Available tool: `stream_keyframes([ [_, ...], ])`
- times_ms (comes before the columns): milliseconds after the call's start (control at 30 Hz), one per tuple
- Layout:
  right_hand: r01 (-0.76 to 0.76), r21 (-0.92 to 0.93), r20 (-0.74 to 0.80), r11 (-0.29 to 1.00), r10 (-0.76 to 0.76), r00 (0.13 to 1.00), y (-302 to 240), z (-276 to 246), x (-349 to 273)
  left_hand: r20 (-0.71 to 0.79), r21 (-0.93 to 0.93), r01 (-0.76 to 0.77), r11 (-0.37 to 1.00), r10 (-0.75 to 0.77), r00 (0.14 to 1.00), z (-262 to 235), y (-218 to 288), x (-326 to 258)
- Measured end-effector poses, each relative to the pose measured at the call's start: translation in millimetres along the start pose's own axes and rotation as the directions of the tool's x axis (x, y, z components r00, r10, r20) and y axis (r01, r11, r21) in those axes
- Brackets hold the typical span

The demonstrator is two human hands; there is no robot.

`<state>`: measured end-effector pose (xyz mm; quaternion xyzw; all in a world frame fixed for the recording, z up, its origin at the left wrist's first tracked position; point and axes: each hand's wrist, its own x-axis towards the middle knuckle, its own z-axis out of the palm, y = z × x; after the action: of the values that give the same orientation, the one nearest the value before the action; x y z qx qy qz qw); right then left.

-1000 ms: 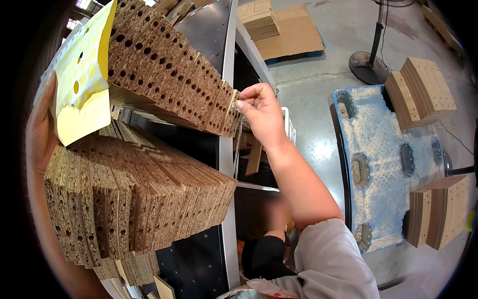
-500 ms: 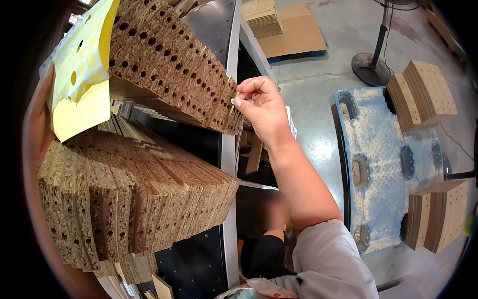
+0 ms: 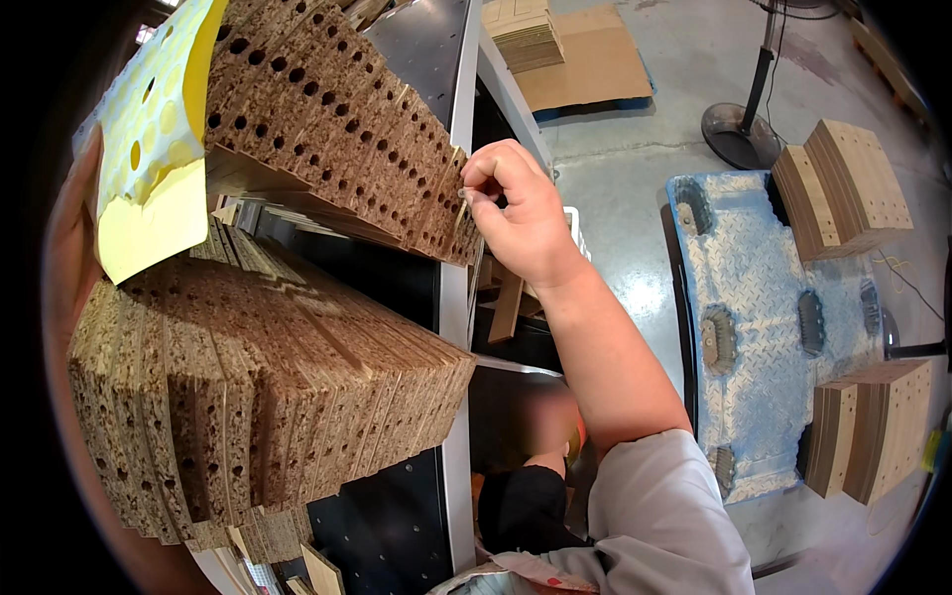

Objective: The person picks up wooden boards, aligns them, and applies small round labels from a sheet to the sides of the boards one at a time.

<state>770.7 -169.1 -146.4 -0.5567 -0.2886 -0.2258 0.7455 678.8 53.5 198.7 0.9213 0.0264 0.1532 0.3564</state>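
Note:
My left hand (image 3: 71, 233), at the far left, grips a sheet of round stickers (image 3: 149, 149) with a yellow backing. Its lower edge is bare yellow, and most of the fingers are hidden behind it. My right hand (image 3: 526, 223) pinches thumb and forefinger together at the right end of an upper row of chipboard panels (image 3: 327, 109), whose edges are drilled with round holes. A tiny pale thing shows at the fingertips, too small to name. Below stands another stack of drilled chipboard panels (image 3: 278, 387), packed on edge.
The panels rest on a black table with a pale metal edge (image 3: 458, 397). Another person's black sleeve (image 3: 526, 511) shows below my right arm. To the right lies a worn blue pallet (image 3: 744, 297) with board stacks (image 3: 843, 188). Beyond stands a fan base (image 3: 739, 137).
My right hand has shifted slightly, its fingers more curled at the panel ends. The sticker sheet and panels appear a little further left.

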Motion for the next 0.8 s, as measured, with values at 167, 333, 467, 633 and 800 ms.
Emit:
stream_keyframes([
  [167,0.01,-0.116,0.034,0.993,-0.006,0.999,-4.2,-0.2,3.7,0.017,0.001,-0.001,1.0,0.001,1.0,3.0,2.2,-1.0],
  [333,-0.004,-0.312,-0.065,0.95,-0.017,0.998,-2.5,-3.1,3.5,0.032,-0.001,-0.001,1.0,0.001,0.999,6.0,5.2,0.0],
  [467,-0.036,-0.284,-0.246,0.958,-0.036,0.969,-2.1,-0.4,-12.1,0.048,0.001,-0.004,1.0,0.004,0.999,8.0,8.6,-1.6],
  [633,0.081,-0.494,-0.156,0.866,-0.18,0.971,-1.2,14.7,-31.7,0.08,0.001,0.002,1.0,-0.002,0.997,13.6,9.9,-3.2],
  [800,0.106,-0.611,-0.084,0.784,-0.197,0.977,1.7,10.5,-26.8,0.117,-0.011,-0.002,1.0,0.004,0.993,19.3,11.2,-6.3],
])
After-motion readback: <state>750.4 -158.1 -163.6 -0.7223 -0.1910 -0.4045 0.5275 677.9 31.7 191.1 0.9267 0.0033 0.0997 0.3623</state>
